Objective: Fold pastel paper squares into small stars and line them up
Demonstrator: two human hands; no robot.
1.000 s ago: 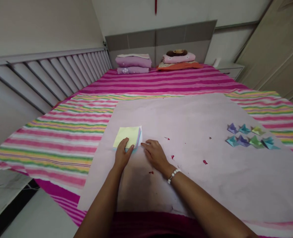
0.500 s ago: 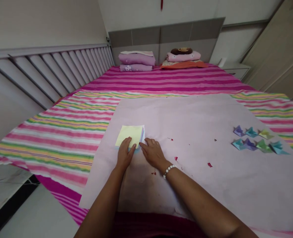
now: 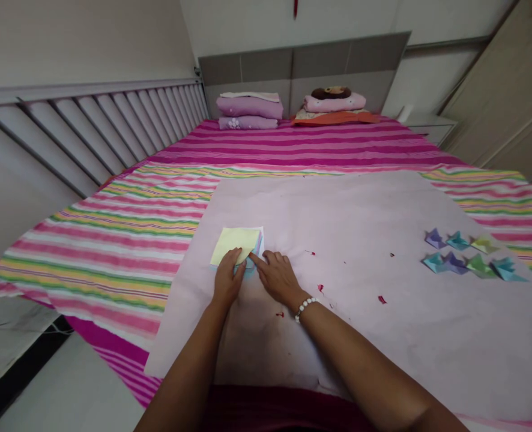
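A stack of square coloured paper [image 3: 260, 241] lies on the pale sheet, with a yellow square of paper [image 3: 235, 240] on top. My left hand [image 3: 228, 277] rests at the stack's near edge, fingers over the yellow paper and thumb spread apart. One outstretched finger of my right hand [image 3: 278, 277] touches the yellow paper's near right corner, which is raised so that bluish paper shows beneath. The other right fingers bend down toward the pale sheet. A white beaded bracelet [image 3: 305, 307] circles my right wrist.
The pale sheet [image 3: 338, 210] covers part of a striped bed [image 3: 113, 240]. Several folded paper shapes [image 3: 455, 263] stand in two rows at the right. Small red scraps [image 3: 382, 299] are scattered in the middle. Folded bedding [image 3: 249, 108] sits by the headboard [image 3: 320, 63].
My right fingertip has moved slightly up and left, and the yellow paper's near right corner has lifted away from the stack. My left hand stays nearly in place.
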